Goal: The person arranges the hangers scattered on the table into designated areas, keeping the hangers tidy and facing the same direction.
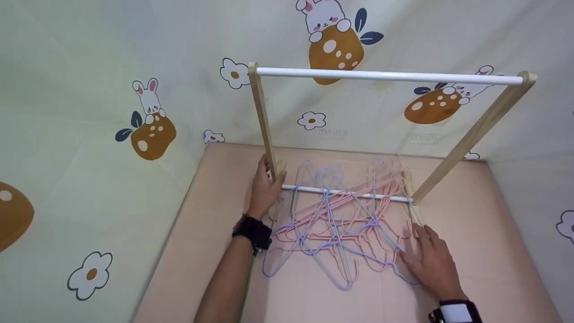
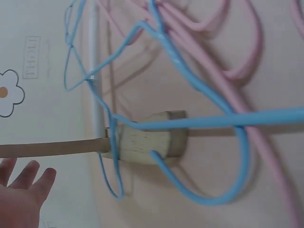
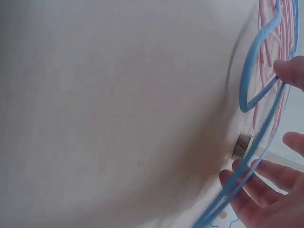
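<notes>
Head view: hangers [image 1: 328,207] seem light, springy; grasp necks [image 1: 373,222]. Left hand [image 1: 265,190] at ten o'clock and right hand [image 1: 432,262] at four are spread, unclamped.

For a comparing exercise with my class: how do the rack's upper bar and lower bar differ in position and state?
Position: the upper bar spans the tops of the wooden posts, while the lower bar runs near the pink surface. State: the upper bar is bare, while hangers overlap the lower bar in the head view. Shared: both are white, straight and run between the wooden posts.
</notes>
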### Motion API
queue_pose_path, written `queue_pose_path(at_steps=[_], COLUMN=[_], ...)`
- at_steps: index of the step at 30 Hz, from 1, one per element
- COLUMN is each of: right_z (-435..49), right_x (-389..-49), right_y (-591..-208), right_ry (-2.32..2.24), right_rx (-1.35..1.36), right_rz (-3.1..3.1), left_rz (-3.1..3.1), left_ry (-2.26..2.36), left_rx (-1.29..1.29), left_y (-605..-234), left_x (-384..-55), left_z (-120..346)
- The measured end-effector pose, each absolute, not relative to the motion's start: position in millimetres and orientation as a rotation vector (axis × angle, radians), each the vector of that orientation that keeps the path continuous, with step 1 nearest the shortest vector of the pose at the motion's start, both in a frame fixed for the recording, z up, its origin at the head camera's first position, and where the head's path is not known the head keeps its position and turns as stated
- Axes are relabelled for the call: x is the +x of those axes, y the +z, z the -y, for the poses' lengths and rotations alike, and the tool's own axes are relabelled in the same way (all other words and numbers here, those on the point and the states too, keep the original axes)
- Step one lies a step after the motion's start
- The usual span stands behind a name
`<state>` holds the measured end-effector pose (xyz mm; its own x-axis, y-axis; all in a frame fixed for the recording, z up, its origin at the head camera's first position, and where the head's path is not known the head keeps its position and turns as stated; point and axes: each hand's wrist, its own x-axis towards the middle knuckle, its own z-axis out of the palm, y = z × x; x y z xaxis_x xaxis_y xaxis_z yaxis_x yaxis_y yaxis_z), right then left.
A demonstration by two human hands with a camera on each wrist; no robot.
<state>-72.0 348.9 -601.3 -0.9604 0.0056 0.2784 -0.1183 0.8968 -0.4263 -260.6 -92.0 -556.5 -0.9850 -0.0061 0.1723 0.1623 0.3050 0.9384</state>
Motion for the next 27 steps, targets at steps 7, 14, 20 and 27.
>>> queue_pose_path(at_steps=[7,14,20,27], right_z=[-350.0,-350.3,-349.1,-352.3], right_x=[-67.0,-63.5,-60.9,-59.9], right_y=[-588.5,-575.5,-561.4,-552.6], right_ry=[0.677,0.656,0.642,0.513], right_rx=[0.018,0.086,0.125,0.180], right_rz=[2.782,2.727,2.744,2.771], left_rz=[2.337,2.286,2.299,2.312], left_ry=[-1.820,-1.866,-1.802,-1.785], left_rx=[-0.168,-0.218,-0.293,-0.339], left_y=[-539.9,-532.4,-533.3,-532.2], left_x=[-272.6,-277.6,-280.0,-281.6], left_z=[90.5,88.7,87.9,85.8])
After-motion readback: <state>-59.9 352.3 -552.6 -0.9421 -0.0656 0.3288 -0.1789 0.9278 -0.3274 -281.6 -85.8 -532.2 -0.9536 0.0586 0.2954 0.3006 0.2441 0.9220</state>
